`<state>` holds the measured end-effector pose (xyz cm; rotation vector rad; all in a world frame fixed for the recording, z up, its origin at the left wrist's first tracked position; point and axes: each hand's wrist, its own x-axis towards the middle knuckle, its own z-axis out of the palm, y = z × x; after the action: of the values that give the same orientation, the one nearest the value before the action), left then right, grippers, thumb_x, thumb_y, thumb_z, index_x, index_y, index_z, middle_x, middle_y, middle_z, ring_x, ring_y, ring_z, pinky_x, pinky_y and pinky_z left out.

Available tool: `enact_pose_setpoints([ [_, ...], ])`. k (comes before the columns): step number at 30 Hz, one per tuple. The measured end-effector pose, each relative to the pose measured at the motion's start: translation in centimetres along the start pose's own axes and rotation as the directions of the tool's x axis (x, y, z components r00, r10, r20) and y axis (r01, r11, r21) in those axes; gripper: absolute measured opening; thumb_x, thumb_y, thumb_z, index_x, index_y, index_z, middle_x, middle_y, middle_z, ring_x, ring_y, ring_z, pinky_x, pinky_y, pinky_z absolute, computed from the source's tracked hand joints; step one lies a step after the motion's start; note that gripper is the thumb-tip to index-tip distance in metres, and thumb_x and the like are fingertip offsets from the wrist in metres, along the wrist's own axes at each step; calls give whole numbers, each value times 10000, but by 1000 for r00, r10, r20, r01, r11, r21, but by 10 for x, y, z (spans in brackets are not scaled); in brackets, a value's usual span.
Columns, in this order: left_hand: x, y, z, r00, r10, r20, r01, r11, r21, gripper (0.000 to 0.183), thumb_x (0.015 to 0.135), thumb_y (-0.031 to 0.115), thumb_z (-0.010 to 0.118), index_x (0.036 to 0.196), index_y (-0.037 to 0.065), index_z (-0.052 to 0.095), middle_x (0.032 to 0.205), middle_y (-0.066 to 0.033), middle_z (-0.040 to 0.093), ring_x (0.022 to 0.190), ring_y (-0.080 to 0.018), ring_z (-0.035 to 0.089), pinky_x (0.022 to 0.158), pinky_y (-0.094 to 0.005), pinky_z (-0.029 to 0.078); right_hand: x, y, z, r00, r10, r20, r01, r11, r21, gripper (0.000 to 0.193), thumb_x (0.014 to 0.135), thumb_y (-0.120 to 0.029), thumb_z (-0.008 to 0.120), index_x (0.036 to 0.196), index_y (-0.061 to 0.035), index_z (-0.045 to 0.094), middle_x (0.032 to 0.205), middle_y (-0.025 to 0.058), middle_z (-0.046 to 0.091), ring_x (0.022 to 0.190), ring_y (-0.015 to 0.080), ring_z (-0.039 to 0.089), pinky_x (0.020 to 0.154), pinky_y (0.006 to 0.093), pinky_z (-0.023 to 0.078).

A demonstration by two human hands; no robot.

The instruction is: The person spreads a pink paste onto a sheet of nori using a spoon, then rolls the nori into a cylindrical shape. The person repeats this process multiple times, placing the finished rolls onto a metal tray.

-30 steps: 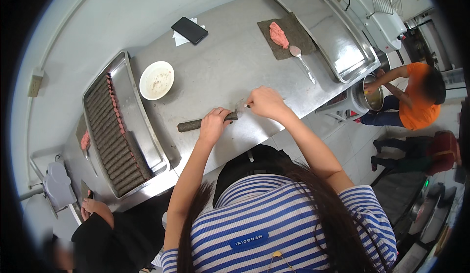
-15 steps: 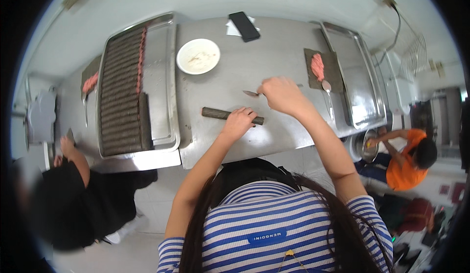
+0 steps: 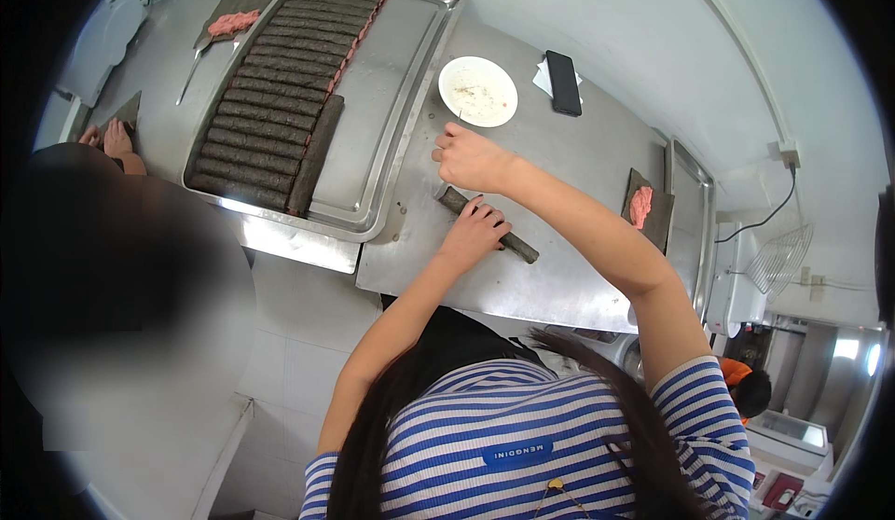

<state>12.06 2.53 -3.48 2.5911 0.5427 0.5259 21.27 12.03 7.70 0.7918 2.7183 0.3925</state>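
Left hand: clasped over the middle of the roll, the left hand (image 3: 477, 234) holds it from above, fingers wrapped across it.
Right hand: curled tight in front of the white bowl, the right hand (image 3: 471, 158) grips a slim tool (image 3: 460, 116) – nearly all of it hidden, so I cannot tell its shape.
Dark roll: the dark roll (image 3: 519, 247) lies slantwise on the metal surface (image 3: 573, 277), one end just below the right hand, the other sticking out past the left.
White bowl: the white bowl (image 3: 461, 70) stands beyond the right hand, pale remains with darker bits inside.
Left tray: a large metal tray (image 3: 390, 91) carries a long row of dark rolls (image 3: 266, 124), pink at their ends; one more roll (image 3: 317, 154) lies crosswise along those ends, and the tray's right part is bare metal.
Phone: a black phone (image 3: 563, 83) rests on white paper (image 3: 542, 78), right of the bowl.
Pink paste: one lump of pink paste (image 3: 640, 207) sits on a dark sheet (image 3: 661, 219), near the right tray (image 3: 690, 189); another lump (image 3: 233, 24) lies at far left, with a spoon (image 3: 190, 74) beside it.
Co-worker: at left – another person's hands (image 3: 114, 138) are near the surface's edge.
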Motion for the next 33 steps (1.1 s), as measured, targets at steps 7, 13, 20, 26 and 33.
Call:
enact_pose_setpoints([
  [7, 0, 0, 6, 999, -33, -10, 33, 999, 24, 343, 713, 320, 742, 1015, 211, 624, 1020, 45, 595, 1084, -157, 518, 1126, -520, 226, 21, 8, 5, 976, -106, 192, 103, 994, 23, 156, 744, -206, 583, 609, -168, 651, 673, -6, 636, 731, 171, 605, 749, 308, 383],
  [13, -1, 1, 9, 998, -39, -42, 40, 999, 17, 335, 712, 316, 746, 1008, 212, 628, 1019, 52, 596, 1083, -158, 520, 1119, -541, 233, 27, 24, -10, 952, -40, 304, 51, 998, -29, 125, 769, -164, 583, 695, -149, 683, 681, 29, 653, 766, 189, 638, 765, 320, 397],
  [20, 1, 2, 4, 999, -52, -1, 52, 998, 20, 382, 696, 309, 757, 1039, 211, 619, 1065, 45, 579, 1116, -162, 505, 1111, -546, 238, -6, 43, -22, 914, 259, 313, -359, 876, 323, 174, 704, -68, 603, 811, -93, 738, 763, 76, 684, 770, 223, 637, 793, 332, 416],
  [26, -11, -1, -25, 993, -53, -105, 57, 998, 36, 556, 666, 230, 778, 1174, 182, 556, 1185, -2, 539, 1212, -183, 460, 1112, -524, 250, -90, 18, 62, 509, 751, 421, -361, -258, 896, 318, 756, -33, 591, 1050, -32, 713, 853, 79, 705, 751, 146, 608, 679, 289, 452],
  [33, -8, -38, -82, 995, -42, 94, 29, 990, 137, 548, 664, 143, 771, 1167, 122, 554, 1208, -25, 541, 1210, -222, 477, 1083, -472, 335, -109, 1, 118, 309, 748, 587, -116, -583, 804, 351, 803, -57, 581, 1142, -22, 667, 971, 64, 678, 840, 158, 594, 735, 275, 467],
])
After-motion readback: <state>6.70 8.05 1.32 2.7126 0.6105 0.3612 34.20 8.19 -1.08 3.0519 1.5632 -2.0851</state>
